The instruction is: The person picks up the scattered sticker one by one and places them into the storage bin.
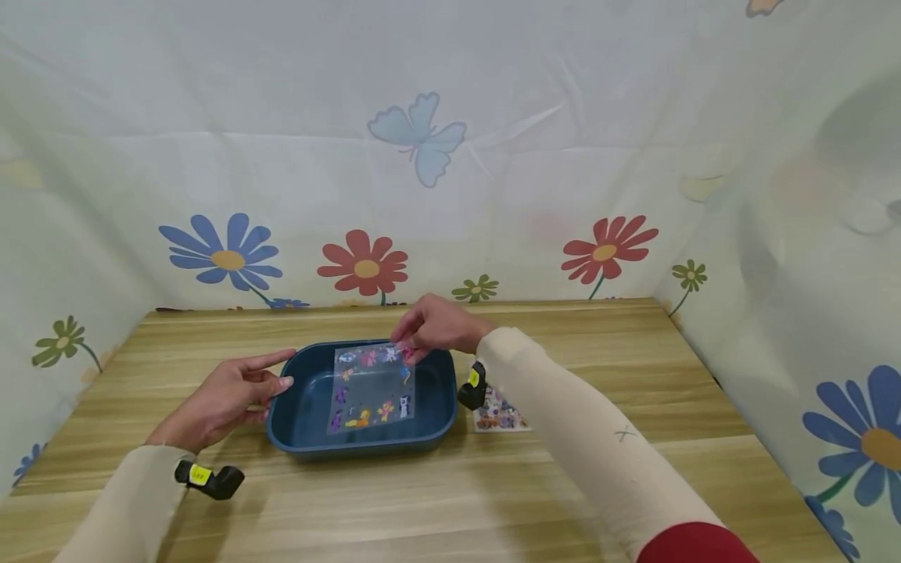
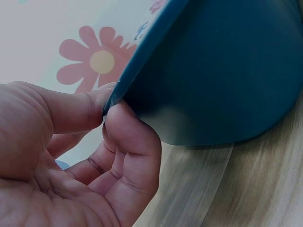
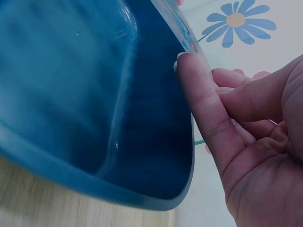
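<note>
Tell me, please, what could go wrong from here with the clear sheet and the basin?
The clear sheet might slip, since only the right hand pinches it, near one corner. The blue basin could tip or slide if the left hand pulls on the rim it pinches.

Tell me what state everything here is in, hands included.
Blue basin: right side up, uncovered.
Clear sticker sheet: held over the basin near its far right corner.
Patterned sheet: lying on the table, partly hidden.
Left hand: grips the basin's rim.
Right hand: pinches the clear sticker sheet.
Floral backdrop: creased.
</note>
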Demonstrator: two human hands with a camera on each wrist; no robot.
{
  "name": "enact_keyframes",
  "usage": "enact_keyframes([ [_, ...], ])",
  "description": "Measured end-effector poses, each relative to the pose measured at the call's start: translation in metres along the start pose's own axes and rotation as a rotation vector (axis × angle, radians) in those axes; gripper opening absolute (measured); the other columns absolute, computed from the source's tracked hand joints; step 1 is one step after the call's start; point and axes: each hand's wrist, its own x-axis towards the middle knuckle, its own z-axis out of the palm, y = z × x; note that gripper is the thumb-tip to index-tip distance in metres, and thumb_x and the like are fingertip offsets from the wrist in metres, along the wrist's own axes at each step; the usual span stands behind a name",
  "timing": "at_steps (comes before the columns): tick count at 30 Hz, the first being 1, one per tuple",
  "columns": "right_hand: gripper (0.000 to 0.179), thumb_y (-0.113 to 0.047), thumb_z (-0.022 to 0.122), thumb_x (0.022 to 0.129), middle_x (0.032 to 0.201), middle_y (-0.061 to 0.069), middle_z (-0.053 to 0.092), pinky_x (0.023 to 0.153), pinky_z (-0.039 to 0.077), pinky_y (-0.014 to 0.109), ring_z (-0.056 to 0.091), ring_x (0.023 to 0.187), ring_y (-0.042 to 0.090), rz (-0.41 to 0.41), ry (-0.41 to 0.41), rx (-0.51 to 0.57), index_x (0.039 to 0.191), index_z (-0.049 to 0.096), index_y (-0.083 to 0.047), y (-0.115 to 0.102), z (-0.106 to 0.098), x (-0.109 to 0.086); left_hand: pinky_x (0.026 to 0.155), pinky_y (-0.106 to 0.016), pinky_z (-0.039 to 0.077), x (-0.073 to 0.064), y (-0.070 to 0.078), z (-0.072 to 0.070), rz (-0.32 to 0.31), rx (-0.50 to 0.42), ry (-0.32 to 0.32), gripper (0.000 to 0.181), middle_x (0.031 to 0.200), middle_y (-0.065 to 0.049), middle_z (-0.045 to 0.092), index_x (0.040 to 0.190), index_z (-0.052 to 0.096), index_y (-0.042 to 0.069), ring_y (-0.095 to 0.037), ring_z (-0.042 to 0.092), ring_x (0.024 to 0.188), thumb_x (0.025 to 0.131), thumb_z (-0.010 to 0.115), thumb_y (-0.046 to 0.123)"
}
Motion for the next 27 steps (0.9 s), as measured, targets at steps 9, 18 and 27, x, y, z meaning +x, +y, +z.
enact_keyframes([
  [9, 0.029, 0.01, 0.058, 0.097, 0.112, 0.02, 0.075, 0.077, 0.064, 0.032, 0.076, 0.08, 0.017, 0.002, -0.013, -0.013, 0.122, 0.073, 0.007, -0.002, 0.005, 0.004, 0.077, -0.033, 0.064, 0.001, -0.002, 0.0, -0.003, -0.01, -0.001, 0.074, 0.103, -0.003, 0.063, 0.164, 0.033, 0.017, -0.014, 0.061, 0.084, 0.101, 0.07, 0.025],
  [18, 0.03, 0.011, 0.059, 0.097, 0.106, 0.019, 0.074, 0.076, 0.064, 0.031, 0.074, 0.079, 0.018, 0.023, -0.012, -0.027, 0.123, 0.072, 0.008, -0.005, 0.009, 0.008, 0.078, -0.033, 0.064, 0.0, -0.001, -0.001, -0.003, -0.006, 0.003, 0.073, 0.103, -0.005, 0.061, 0.164, 0.033, 0.016, -0.015, 0.061, 0.085, 0.101, 0.07, 0.025],
  [27, 0.027, 0.01, 0.062, 0.096, 0.1, 0.018, 0.072, 0.074, 0.064, 0.031, 0.074, 0.076, 0.018, 0.033, -0.001, -0.019, 0.12, 0.073, 0.008, -0.005, 0.013, 0.012, 0.079, -0.035, 0.064, 0.0, -0.001, 0.0, 0.008, 0.004, -0.007, 0.073, 0.108, -0.006, 0.062, 0.165, 0.031, 0.016, -0.017, 0.062, 0.088, 0.102, 0.068, 0.026],
])
